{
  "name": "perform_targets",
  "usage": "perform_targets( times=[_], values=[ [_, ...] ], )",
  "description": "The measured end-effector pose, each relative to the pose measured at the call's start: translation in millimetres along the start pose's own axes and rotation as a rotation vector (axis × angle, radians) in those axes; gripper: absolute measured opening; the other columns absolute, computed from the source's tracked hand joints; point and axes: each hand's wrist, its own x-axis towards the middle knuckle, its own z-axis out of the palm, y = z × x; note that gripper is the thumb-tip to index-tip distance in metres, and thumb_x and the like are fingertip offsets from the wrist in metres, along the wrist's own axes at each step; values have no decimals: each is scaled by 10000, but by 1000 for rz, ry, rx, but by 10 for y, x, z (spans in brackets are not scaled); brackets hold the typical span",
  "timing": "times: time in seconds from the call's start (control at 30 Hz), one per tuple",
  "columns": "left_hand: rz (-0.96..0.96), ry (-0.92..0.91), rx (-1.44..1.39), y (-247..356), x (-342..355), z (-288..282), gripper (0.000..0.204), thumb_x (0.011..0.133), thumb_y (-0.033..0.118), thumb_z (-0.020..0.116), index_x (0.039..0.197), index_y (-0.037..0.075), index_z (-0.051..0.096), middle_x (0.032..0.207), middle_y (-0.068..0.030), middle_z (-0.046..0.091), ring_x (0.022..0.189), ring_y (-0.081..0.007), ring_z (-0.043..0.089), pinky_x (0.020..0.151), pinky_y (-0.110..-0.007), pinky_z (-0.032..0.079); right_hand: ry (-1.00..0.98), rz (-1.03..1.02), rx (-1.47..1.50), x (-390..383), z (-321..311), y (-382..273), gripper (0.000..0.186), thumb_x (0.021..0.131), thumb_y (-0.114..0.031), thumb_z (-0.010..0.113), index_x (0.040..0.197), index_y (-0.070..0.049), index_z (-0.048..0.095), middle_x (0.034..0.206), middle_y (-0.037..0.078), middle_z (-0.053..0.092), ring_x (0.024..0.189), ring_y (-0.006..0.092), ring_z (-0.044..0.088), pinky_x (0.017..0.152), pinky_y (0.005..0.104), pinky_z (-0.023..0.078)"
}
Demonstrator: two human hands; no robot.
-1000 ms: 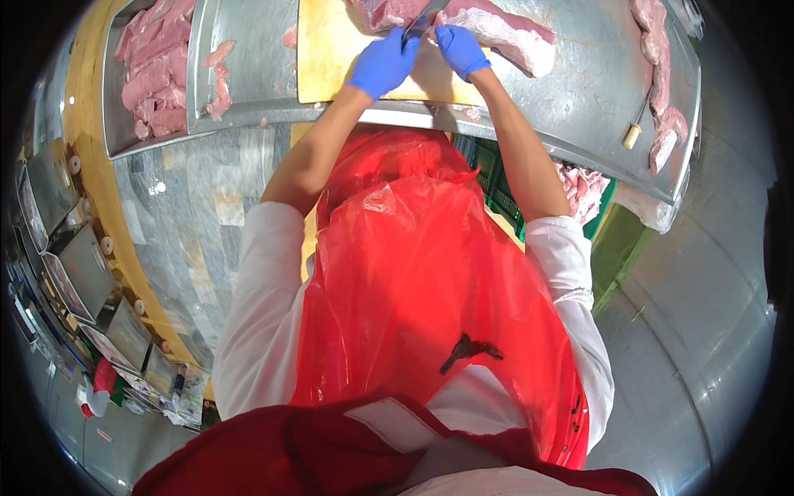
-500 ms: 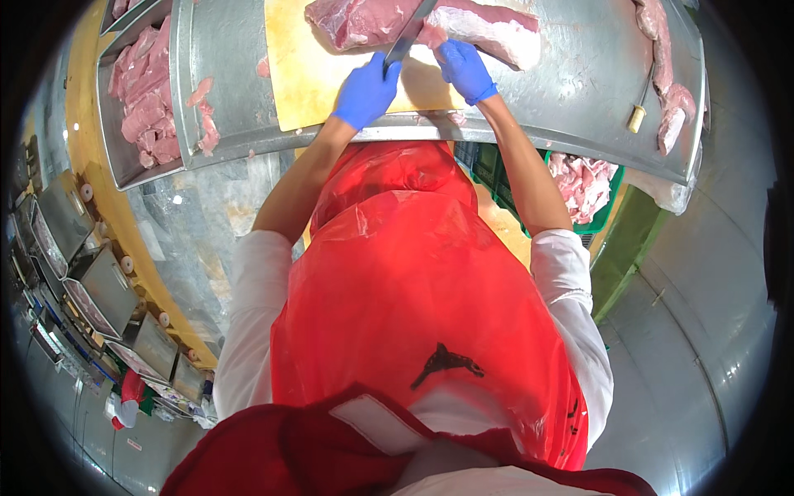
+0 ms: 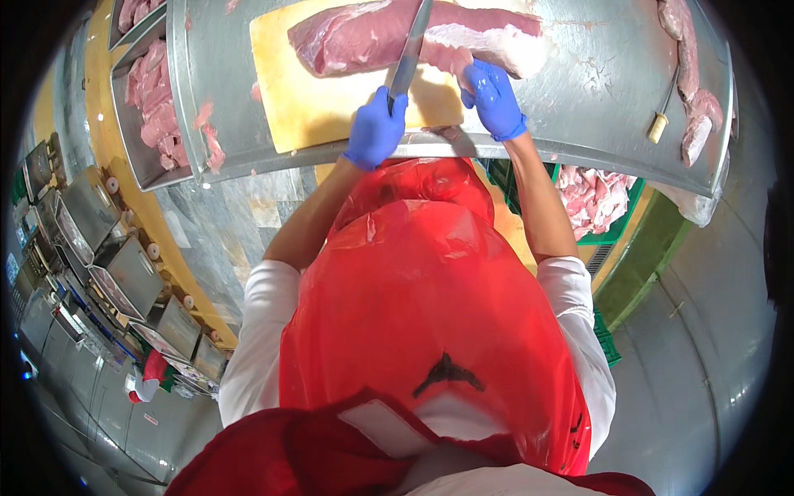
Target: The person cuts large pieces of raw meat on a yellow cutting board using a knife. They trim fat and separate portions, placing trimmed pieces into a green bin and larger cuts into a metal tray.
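Observation:
A long piece of pink meat (image 3: 351,41) with white fat lies across the yellow cutting board (image 3: 302,107) and onto the metal table at its right. My left hand (image 3: 375,131), in a blue glove, is closed round the handle of a knife (image 3: 407,64). The blade points away from me and lies over the meat, hiding part of it. In its own blue glove, my right hand (image 3: 496,101) pinches a loose meat flap (image 3: 449,59) at the near side of the large piece. Its fingertips are partly hidden.
Left of the board, meat scraps (image 3: 210,139) lie on the metal table (image 3: 217,74), beside a steel tray of meat pieces (image 3: 155,116). At the right are a thin tool with a pale handle (image 3: 657,128) and a long meat strip (image 3: 686,62). A green crate (image 3: 635,198) below holds trimmings.
My right hand has moved right and a little nearer, stretching the meat flap. The left hand and knife sit slightly nearer too. The whole view has shifted somewhat.

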Motion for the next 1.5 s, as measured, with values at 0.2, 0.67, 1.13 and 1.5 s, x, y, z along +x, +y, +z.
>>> perform_targets(
  times=[0.2, 0.67, 1.13, 1.5],
  values=[
    [4, 4, -49, 271, 276, 137, 274, 992, 264, 581, 950, -5, 550, 715, -245, 633, 690, -445, 653, 596, -502, 497, -46, 39, 23, -116, -299, -155, 382, 991, -356, 519, 758, -52, 530, 681, -4, 452, 622, 97, 406, 569, 280, 357],
    [69, 36, 225, 720, 807, 734, 286, 987, 289, 584, 990, 9, 529, 764, -241, 672, 692, -437, 671, 593, -525, 523, 61, 54, 172, -620, -905, -362, 343, 943, -340, 536, 821, -27, 603, 711, 28, 539, 647, 120, 455, 604, 290, 350],
    [0, 48, 153, 732, 624, 1286, 281, 984, 273, 580, 1014, -2, 527, 757, -243, 672, 703, -441, 669, 605, -511, 525, 194, 39, 475, -947, -1707, -519, 326, 899, -299, 640, 984, 15, 630, 867, 58, 596, 748, 171, 543, 673, 328, 417],
    [243, 83, 296, 1009, 963, 1668, 346, 987, 326, 584, 1016, -19, 594, 813, -231, 683, 733, -381, 692, 663, -436, 531, 248, -124, 382, -1040, -2182, -886, 358, 906, -310, 581, 1014, 29, 624, 759, 75, 545, 663, 205, 523, 608, 376, 415]
  ],
)
